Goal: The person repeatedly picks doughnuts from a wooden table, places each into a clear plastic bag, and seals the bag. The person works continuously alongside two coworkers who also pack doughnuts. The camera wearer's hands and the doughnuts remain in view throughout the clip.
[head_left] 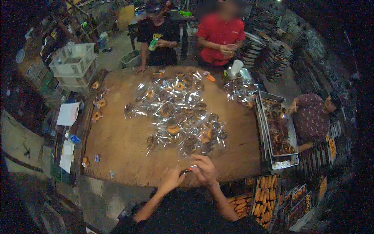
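At the near edge of the wooden table, my left hand (174, 178) is closed round the left end of a small orange-and-black object (189, 170), whose kind I cannot make out. My right hand (205, 170) has its thumb and fingers curled against the object's other end. Just beyond my hands lies a wide heap of clear plastic bags (189, 144), several with ring doughnuts inside. Some doughnuts are dark-topped; a plain golden doughnut (173, 130) shows through the plastic.
Loose doughnuts (97, 116) line the table's (120, 156) left edge. At the right stand stacked metal trays (277, 128) beside a person in a patterned shirt (311, 117). Two people stand across the table, one in red (221, 37). White crates (74, 64) are stacked at far left; long pastries (265, 197) fill trays below.
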